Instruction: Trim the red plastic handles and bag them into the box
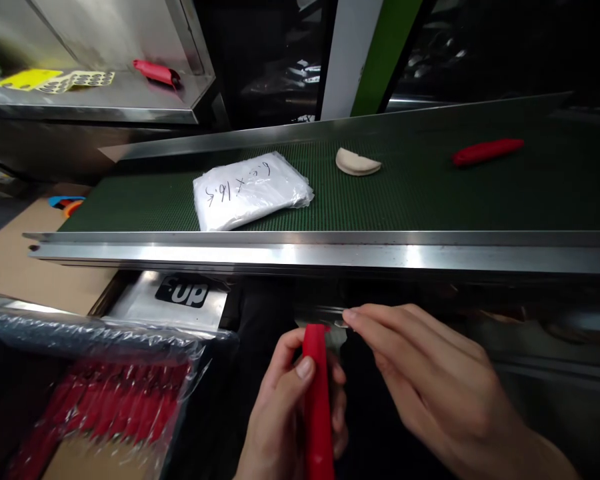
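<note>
The red tool (pixel 319 407) stands nearly upright in my left hand (pixel 285 407), my thumb pressed on its near face, fingers wrapped behind it, just below the belt (pixel 360 207). My right hand (pixel 430 373) reaches in from the right, palm down, fingers together and stretched toward the tool's top, its fingertips at the edge of a clear bag (pixel 330 315).

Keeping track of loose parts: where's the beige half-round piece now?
In the head view, the beige half-round piece lies just right of centre on the green belt, between the white packet and the red item.
</note>
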`<state>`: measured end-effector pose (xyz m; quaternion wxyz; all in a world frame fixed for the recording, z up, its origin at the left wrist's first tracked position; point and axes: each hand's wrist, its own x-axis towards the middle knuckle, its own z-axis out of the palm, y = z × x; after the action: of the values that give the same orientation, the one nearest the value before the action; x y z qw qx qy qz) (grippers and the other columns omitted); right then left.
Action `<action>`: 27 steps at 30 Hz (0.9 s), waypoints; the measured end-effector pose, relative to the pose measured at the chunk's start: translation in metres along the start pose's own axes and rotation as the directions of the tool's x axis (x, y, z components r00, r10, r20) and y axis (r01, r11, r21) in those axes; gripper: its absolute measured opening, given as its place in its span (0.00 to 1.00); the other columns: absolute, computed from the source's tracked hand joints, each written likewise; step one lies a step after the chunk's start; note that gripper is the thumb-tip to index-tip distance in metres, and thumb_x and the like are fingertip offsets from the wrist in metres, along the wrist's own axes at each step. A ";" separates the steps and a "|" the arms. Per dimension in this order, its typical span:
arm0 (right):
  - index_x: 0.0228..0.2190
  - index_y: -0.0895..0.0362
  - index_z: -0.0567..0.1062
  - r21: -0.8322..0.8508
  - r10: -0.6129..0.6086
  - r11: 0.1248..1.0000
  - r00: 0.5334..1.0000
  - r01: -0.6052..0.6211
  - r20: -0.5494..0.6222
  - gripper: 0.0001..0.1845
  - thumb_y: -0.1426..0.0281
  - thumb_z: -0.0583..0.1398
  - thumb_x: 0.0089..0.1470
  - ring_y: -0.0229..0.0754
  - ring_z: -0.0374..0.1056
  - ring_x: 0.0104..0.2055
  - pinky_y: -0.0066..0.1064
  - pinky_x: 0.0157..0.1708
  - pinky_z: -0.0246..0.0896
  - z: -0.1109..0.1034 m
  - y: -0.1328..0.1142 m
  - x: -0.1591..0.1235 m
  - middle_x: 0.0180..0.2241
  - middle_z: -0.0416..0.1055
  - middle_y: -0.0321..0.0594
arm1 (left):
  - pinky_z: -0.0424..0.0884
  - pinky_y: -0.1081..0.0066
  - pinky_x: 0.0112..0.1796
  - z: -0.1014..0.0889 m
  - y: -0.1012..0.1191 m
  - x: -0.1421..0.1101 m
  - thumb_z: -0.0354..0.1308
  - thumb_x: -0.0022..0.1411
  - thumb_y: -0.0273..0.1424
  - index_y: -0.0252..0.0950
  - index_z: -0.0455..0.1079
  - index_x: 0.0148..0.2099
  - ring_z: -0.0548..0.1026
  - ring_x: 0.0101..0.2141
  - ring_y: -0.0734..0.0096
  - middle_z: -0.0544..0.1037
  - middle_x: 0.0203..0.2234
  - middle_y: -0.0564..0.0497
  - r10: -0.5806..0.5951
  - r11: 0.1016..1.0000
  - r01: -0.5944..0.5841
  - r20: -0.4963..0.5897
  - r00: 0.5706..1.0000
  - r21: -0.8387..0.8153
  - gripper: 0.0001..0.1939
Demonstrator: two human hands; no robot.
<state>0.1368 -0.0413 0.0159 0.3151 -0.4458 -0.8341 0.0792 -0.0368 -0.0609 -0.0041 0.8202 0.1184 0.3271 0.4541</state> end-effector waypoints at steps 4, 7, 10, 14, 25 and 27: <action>0.54 0.64 0.71 -0.003 -0.027 1.000 1.000 0.027 0.013 0.25 0.86 0.57 0.54 0.44 0.68 0.44 0.38 0.42 0.66 -0.001 -0.002 0.000 0.47 0.72 0.49 | 0.67 0.82 0.19 -0.004 0.001 -0.001 0.49 0.69 0.35 0.40 0.67 0.48 0.67 0.21 0.79 0.73 0.32 0.51 0.023 0.999 -0.021 0.066 0.998 -0.031 0.09; 0.53 0.63 0.71 0.011 -0.039 0.999 0.999 0.039 0.029 0.25 0.86 0.56 0.54 0.45 0.68 0.44 0.38 0.40 0.65 -0.002 -0.002 0.000 0.48 0.72 0.49 | 0.68 0.82 0.20 -0.005 0.002 -0.001 0.51 0.69 0.36 0.40 0.68 0.48 0.68 0.22 0.79 0.73 0.33 0.51 0.032 0.998 -0.028 0.089 0.996 -0.048 0.10; 0.54 0.62 0.71 -0.026 -0.049 0.998 0.998 0.049 0.029 0.26 0.86 0.56 0.53 0.46 0.68 0.45 0.39 0.41 0.65 -0.001 -0.002 -0.001 0.49 0.72 0.49 | 0.69 0.82 0.20 -0.005 0.002 -0.001 0.52 0.68 0.36 0.40 0.68 0.48 0.69 0.22 0.79 0.73 0.33 0.50 0.032 0.997 -0.025 0.111 0.993 -0.068 0.09; 0.54 0.60 0.71 -0.053 -0.047 0.997 0.998 0.050 0.050 0.27 0.85 0.56 0.54 0.46 0.68 0.46 0.40 0.42 0.64 -0.001 -0.001 -0.004 0.51 0.71 0.47 | 0.69 0.83 0.20 -0.004 0.003 -0.001 0.53 0.68 0.37 0.41 0.69 0.47 0.69 0.22 0.79 0.73 0.33 0.50 0.021 0.997 -0.012 0.122 0.992 -0.077 0.09; 0.54 0.61 0.71 -0.053 -0.057 0.997 0.997 0.060 0.054 0.28 0.85 0.56 0.52 0.48 0.67 0.45 0.40 0.42 0.63 -0.001 -0.002 -0.005 0.51 0.71 0.49 | 0.68 0.83 0.19 -0.005 0.002 -0.002 0.54 0.67 0.37 0.41 0.68 0.47 0.69 0.22 0.79 0.74 0.32 0.50 -0.001 0.997 0.008 0.099 0.995 -0.075 0.09; 0.54 0.62 0.71 -0.055 -0.065 0.996 0.996 0.068 0.056 0.28 0.85 0.56 0.52 0.48 0.67 0.45 0.41 0.41 0.63 -0.001 -0.002 -0.006 0.51 0.71 0.50 | 0.68 0.83 0.19 -0.005 0.002 -0.002 0.54 0.67 0.38 0.41 0.68 0.47 0.68 0.22 0.79 0.74 0.32 0.51 -0.004 0.998 0.010 0.093 0.996 -0.069 0.09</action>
<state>0.1385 -0.0475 0.0150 0.2823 -0.4243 -0.8585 0.0568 -0.0419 -0.0625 -0.0062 0.8397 0.1098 0.2732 0.4562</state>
